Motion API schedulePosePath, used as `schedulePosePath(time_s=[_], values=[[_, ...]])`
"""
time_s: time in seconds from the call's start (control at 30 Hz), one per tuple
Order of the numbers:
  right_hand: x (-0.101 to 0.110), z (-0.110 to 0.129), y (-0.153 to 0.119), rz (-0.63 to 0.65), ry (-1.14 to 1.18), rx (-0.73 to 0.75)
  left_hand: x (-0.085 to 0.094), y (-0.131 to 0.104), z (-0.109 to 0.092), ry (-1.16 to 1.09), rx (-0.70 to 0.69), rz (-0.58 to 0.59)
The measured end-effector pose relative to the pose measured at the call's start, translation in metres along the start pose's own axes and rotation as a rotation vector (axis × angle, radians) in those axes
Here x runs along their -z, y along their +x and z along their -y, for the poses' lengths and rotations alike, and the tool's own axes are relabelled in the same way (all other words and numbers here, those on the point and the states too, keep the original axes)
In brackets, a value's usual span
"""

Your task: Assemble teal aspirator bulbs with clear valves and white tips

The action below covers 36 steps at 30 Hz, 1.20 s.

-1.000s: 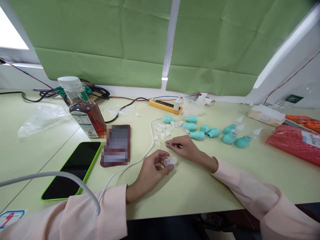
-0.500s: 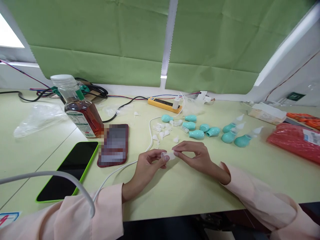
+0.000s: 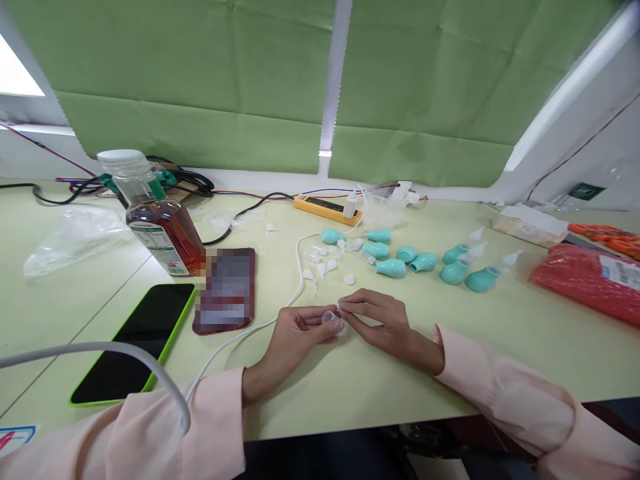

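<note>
My left hand (image 3: pixel 296 332) grips a small clear plastic tube (image 3: pixel 329 317) between thumb and fingers, its open end turned up. Close against it, my right hand (image 3: pixel 384 325) has thumb and forefinger pinched on a tiny whitish piece (image 3: pixel 339 304), too small to name. Beyond the hands lie small white pointed tips (image 3: pixel 331 265) and more clear tube pieces (image 3: pixel 316 253). Several loose teal squeeze bulbs (image 3: pixel 391 268) lie just behind them. To the right, teal bulbs with clear pointed nozzles attached (image 3: pixel 483 279) stand in a small group.
On the left are a bottle of amber liquid (image 3: pixel 167 233), a red-cased phone (image 3: pixel 225 290) and a green-cased phone (image 3: pixel 135 340). A white cable (image 3: pixel 299 267) runs from a yellow power strip (image 3: pixel 325 210) past my left arm. A red bubble-wrap package (image 3: pixel 580 277) lies right.
The clear tube has tilted from lying sideways to open end up. My right hand has moved slightly left, its fingertips now above the tube's side.
</note>
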State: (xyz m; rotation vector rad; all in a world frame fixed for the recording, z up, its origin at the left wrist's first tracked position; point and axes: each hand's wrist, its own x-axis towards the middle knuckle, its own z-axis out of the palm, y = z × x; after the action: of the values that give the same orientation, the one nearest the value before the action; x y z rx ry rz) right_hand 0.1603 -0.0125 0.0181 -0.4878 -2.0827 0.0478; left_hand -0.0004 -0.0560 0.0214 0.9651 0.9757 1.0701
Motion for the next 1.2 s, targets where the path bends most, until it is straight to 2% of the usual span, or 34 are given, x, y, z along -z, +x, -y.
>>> schedulePosePath(time_s=[0.1, 0.23, 0.43, 0.57, 0.73, 1.2], values=[[0.0009, 0.0041, 0.0005, -0.032, 0.01, -0.013, 0.0019, 0.0013, 0.002, -0.018, -0.001, -0.037], [0.0024, 0.0098, 0.0005, 0.055, 0.025, -0.019, 0.0052, 0.0058, 0.0041, -0.042, 0.005, -0.097], [-0.0014, 0.0019, -0.0028, -0.016, 0.071, -0.065, 0.003, 0.0025, 0.003, 0.033, -0.029, 0.01], [-0.0019, 0.001, -0.0032, -0.023, 0.105, -0.09, 0.0028, 0.0009, 0.0034, 0.06, -0.055, 0.036], [-0.0006, 0.0044, 0.0006, 0.032, 0.175, -0.084, 0.0024, 0.001, 0.0041, 0.13, -0.111, 0.092], [0.0047, 0.0014, 0.0064, 0.09, 0.365, -0.299, 0.0011, -0.0009, 0.0018, 0.159, -0.164, 0.058]])
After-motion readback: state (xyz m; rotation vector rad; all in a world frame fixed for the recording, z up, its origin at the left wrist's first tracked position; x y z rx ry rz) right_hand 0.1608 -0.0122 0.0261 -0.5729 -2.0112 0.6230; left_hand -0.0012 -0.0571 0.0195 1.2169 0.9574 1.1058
